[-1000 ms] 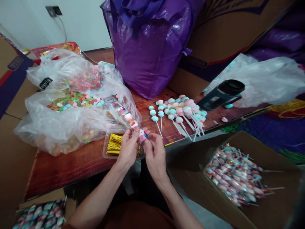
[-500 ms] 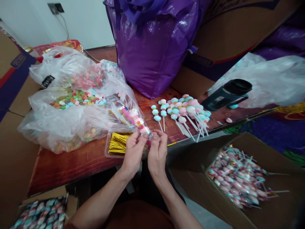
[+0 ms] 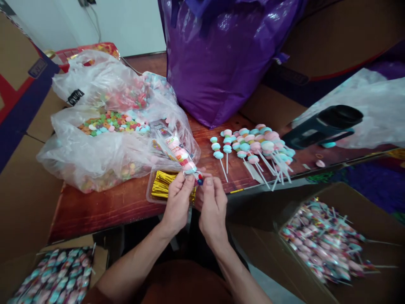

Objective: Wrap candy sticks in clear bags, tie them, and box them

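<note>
A candy skewer in a clear printed wrapper (image 3: 181, 155) points up and away from me, pink, red, yellow and blue sweets showing through. My left hand (image 3: 177, 200) pinches it just below the lowest sweet. My right hand (image 3: 213, 207) is closed with thumb and fingertips at the wrapper's gathered lower end, where a small red and blue bit shows. Under my left hand lie gold twist ties (image 3: 163, 184) in a clear plastic tub (image 3: 148, 195). Unwrapped candy skewers (image 3: 256, 145) are heaped to the right on the wooden table (image 3: 104, 207).
Plastic bags of loose sweets (image 3: 104, 156) spread on the left. A purple bag (image 3: 218, 63) stands behind, with a dark mug (image 3: 322, 126) to its right. Wrapped skewers fill a cardboard box (image 3: 253, 240) at lower right; another box (image 3: 101, 261) of skewers sits lower left.
The view has shifted, so the table things sit further right. Both hands still hold the wrapped skewer; the right fingers have shifted at its lower end, and a red and blue bit now shows there.
</note>
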The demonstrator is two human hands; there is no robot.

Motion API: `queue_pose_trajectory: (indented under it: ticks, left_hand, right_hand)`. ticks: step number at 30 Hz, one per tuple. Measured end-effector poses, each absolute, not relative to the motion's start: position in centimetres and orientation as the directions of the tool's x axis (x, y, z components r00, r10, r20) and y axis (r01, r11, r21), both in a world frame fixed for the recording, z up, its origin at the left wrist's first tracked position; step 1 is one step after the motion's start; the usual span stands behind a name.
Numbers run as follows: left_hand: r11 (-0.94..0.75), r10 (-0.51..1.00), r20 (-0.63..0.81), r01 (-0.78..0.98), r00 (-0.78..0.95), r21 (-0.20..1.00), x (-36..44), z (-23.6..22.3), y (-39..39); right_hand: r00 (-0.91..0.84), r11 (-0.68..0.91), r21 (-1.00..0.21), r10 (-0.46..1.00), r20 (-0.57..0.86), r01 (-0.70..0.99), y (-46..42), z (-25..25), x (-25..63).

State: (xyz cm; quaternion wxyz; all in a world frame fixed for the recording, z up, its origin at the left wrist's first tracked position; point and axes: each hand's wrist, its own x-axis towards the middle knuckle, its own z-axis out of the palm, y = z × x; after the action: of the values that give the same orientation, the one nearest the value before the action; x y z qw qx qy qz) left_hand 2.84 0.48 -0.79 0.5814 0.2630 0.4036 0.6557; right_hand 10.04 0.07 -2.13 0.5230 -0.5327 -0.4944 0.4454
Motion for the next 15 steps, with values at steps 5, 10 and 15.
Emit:
queue_pose_trajectory:
  ticks: [5, 10, 15]
  left_hand:
    - [-0.011, 0.977, -0.094, -0.489, -0.190, 0.872, 2.6, -0.5, -0.1]
    - [0.019, 0.968, -0.142, -0.502, -0.208, 0.865, 1.9, -0.5, -0.7]
    - [0.047, 0.965, -0.183, -0.559, -0.190, 0.828, -2.3, -0.1, -3.1]
  right_hand:
    - [0.244, 0.007, -0.988, 0.969, -0.032, -0.157, 0.4, -2.0, 8.5]
    - [0.148, -0.064, -0.958, 0.983, -0.110, -0.281, -0.4, -0.9, 7.6]
    - [-0.252, -0.487, -0.711, 0.873, -0.418, -0.507, -2.5, 0.8, 6.1]
